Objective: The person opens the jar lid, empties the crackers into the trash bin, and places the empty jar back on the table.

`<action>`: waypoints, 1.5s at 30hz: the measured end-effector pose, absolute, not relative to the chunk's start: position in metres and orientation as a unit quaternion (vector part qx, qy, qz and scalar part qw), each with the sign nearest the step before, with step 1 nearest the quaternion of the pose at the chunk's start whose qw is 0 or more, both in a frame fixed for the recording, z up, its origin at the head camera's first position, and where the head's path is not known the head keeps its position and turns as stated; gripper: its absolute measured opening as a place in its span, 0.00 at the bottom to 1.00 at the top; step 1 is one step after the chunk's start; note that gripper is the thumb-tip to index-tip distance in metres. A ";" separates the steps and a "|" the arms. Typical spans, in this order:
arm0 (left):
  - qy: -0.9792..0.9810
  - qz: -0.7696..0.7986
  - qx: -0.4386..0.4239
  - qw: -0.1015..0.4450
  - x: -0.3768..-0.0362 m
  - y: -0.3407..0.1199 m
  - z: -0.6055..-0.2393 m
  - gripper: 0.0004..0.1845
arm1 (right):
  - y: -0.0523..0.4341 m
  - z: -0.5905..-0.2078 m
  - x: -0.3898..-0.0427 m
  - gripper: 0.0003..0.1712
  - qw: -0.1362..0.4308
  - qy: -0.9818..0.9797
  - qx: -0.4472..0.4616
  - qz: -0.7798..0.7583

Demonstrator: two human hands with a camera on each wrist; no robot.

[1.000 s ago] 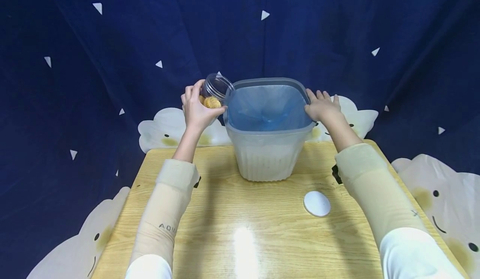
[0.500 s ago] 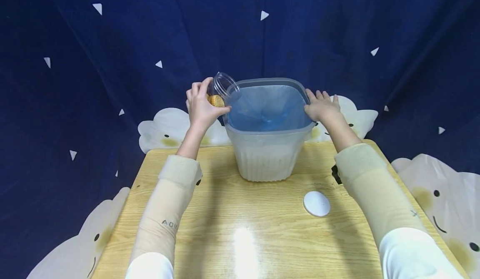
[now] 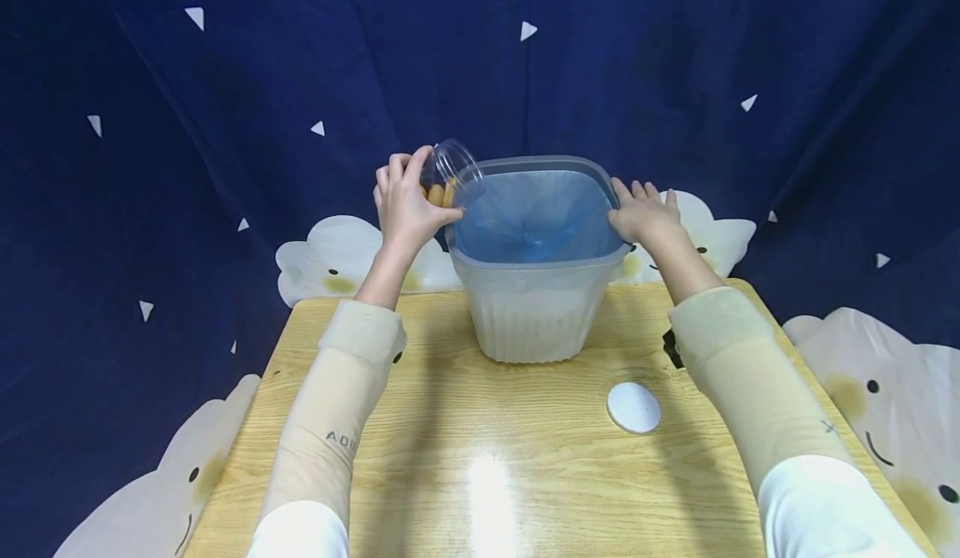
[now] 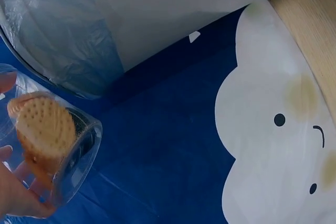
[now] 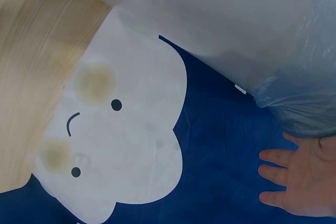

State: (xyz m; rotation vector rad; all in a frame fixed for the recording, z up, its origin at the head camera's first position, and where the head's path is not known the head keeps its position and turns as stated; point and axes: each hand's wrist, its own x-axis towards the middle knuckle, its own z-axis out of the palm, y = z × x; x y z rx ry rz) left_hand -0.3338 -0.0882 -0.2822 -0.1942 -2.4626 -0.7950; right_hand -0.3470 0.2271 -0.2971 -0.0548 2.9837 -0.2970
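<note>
My left hand [image 3: 405, 203] grips a clear plastic jar [image 3: 467, 171] from its left side, thumb below and fingers over the top. The jar is tilted, its open mouth pointing right over the left rim of a wastebasket [image 3: 536, 312]. Several round golden biscuits [image 3: 437, 195] lie inside it; the left wrist view shows one biscuit [image 4: 48, 127] with a dotted face. A translucent blue bag [image 3: 540, 208] lines the pale wastebasket and folds over its rim. At the right rim rests my right hand [image 3: 643, 210], its fingers straight and spread in the right wrist view.
A round white lid [image 3: 633, 408] lies on the wooden table [image 3: 540, 475], right of centre. The wastebasket stands near the table's far edge. Behind hangs a dark blue curtain [image 3: 600, 66] with white triangles and cloud shapes.
My left hand has moved right and slightly up, bringing the jar's mouth farther over the wastebasket. The biscuits have slid toward the mouth. My right hand has stayed in place.
</note>
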 end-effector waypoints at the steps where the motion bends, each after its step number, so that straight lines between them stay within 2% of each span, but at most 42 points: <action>1: -0.915 -0.292 -0.073 0.268 -0.334 -0.088 -0.282 0.49 | 0.227 -0.297 -0.347 0.35 0.072 0.992 -0.018 -0.098; 45: -0.949 -0.130 -0.136 0.251 -0.344 -0.065 -0.274 0.49 | 0.229 -0.299 -0.348 0.35 0.066 0.993 -0.014 -0.093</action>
